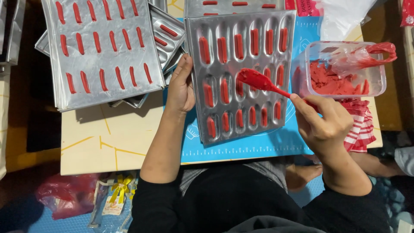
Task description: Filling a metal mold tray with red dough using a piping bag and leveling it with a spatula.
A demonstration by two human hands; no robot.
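Left hand (181, 88): we press flat, fingers unclasped, on the mould tray's (241, 73) left edge.
Spatula (258, 81): over the tray's middle cavities; we keep strokes level.
Right hand (323, 118): clamped on the spatula handle, right of the tray.
Dough tub (340, 69): just right of the tray.

Bright, even light falls from above and the view is sharp across the middle. The metal trays (103, 47) throw back soft white glare in patches. A dark shadow lies on the surface (112, 129) under the left stack's near edge. The corners go dim, and the floor at the bottom looks murky and slightly soft.
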